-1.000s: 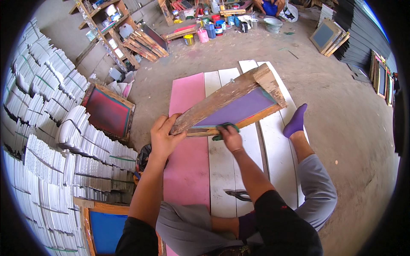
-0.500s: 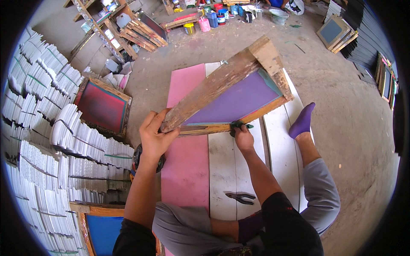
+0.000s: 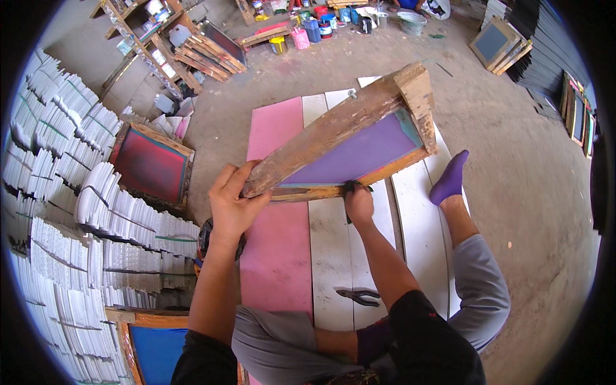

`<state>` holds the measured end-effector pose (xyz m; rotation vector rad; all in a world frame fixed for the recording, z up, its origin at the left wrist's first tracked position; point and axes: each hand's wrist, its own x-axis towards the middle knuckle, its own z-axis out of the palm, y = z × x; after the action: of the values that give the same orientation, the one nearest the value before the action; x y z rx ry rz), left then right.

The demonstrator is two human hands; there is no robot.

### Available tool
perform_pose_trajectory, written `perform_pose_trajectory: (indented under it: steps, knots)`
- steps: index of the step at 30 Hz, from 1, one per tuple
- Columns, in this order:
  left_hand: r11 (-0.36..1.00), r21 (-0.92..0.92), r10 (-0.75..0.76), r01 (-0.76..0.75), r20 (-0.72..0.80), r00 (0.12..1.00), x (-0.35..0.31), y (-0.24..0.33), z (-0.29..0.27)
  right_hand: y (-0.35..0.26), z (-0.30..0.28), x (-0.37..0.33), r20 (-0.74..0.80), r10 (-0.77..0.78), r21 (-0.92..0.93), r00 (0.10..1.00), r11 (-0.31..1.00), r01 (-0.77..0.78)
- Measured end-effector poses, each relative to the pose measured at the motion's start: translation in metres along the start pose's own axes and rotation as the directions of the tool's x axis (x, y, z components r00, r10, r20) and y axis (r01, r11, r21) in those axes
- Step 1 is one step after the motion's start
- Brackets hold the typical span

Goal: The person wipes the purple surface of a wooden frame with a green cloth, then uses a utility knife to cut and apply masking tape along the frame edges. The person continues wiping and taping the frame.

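Observation:
A wooden screen-printing frame with purple mesh is held up and tilted in front of me, its far right corner raised. My left hand grips its near left corner, thumb below and fingers over the wood. Against the frame's lower rail, my right hand is closed on a small dark green cloth-like thing, mostly hidden by the fingers. Black-handled pliers lie on the white boards near my folded leg.
Stacks of white bundled sheets rise at the left. A red-mesh frame and a blue-mesh frame stand beside them. A pink board lies under my left arm. Paint containers and shelves are at the back.
My right hand has turned and shifted slightly left along the lower rail, now covering more of the dark thing. The frame's far corner has dipped a little; my left hand keeps its grip.

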<state>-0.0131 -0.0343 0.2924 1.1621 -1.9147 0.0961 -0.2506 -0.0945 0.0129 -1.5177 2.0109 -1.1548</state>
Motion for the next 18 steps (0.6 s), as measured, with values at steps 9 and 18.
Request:
perform_pose_trajectory:
  steps: [9,18]
  knots:
    - [1.0,0.005,0.01,-0.01,-0.003,1.0,0.005,0.0,0.002,-0.025,-0.007,0.003,-0.035,-0.009,0.151,0.999,0.988,0.015]
    - [1.0,0.009,0.018,-0.018,0.0,1.0,0.005,0.0,0.002,-0.022,-0.001,-0.029,-0.159,-0.522,0.248,0.838,0.8,0.546]
